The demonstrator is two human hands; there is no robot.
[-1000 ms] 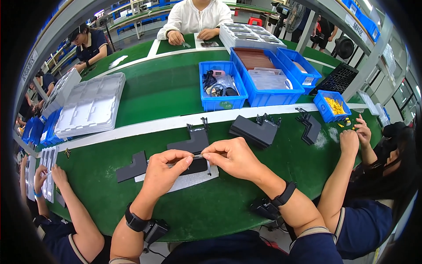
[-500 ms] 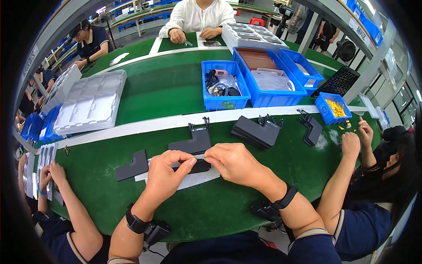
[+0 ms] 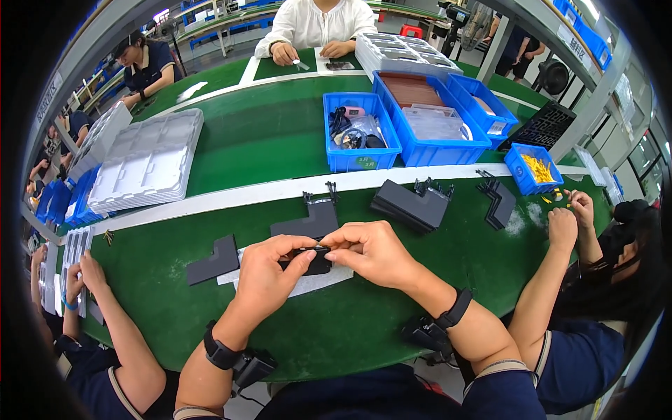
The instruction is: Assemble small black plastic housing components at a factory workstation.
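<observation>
Head view puts the black part (image 3: 320, 267) between the two hands, above or on a pale sheet (image 3: 323, 283) on the green worktop (image 3: 420, 308); whether it touches the sheet is hidden. Slipping looks the likeliest trouble: the hold is by the fingertips alone, close together at the part's upper edge, so one side giving way could tip it. Uneven force from the two thumbs might also bend or mark a thin edge, and because the fingers cover the contact, a poor fit could go unnoticed. If the sheet slid, the part might shift too, or knock the L-shaped piece (image 3: 308, 221) just beyond it. Another L-shaped piece (image 3: 214, 261) lies to the left, near enough to be nudged by a wide sweep of the hand. The left hand (image 3: 268, 271) comes in from the lower left, wrist raised, thumb and forefinger closed on the part; the right hand (image 3: 374, 254) mirrors it, its forearm slanting in from the lower right, its fingers likewise pinching the edge. Their tips nearly meet, and anything small between them is too fine to tell. Both wrists wear black straps (image 3: 456, 309).
</observation>
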